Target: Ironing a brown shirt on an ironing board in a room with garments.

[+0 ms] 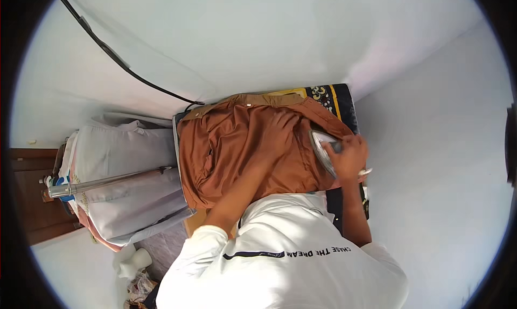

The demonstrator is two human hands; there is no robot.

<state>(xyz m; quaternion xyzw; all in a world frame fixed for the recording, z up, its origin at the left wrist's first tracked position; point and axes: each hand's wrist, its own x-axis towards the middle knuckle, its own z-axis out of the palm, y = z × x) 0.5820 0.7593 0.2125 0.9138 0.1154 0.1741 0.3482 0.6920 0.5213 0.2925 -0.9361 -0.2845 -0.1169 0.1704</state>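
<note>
A rust-brown jacket (242, 147) lies spread out with its shiny lining facing up and its fabric wrinkled on the left half. My right hand (350, 157) grips a clothes iron (323, 147) by its handle. The iron rests on the jacket's right side, close to the buttoned front edge, its pointed tip away from me. My left hand (280, 127) presses on the lining near the middle, fingers apart, holding nothing. Beneath the jacket, a dark patterned cloth with yellow trim (341, 103) shows at the far right corner.
A wall (258, 42) rises directly behind the work surface, another (436, 127) on the right. A black cable (117, 58) runs along the back wall to the surface's far left corner. Left of it, pale grey garments (125, 147) hang around a metal rail (109, 181).
</note>
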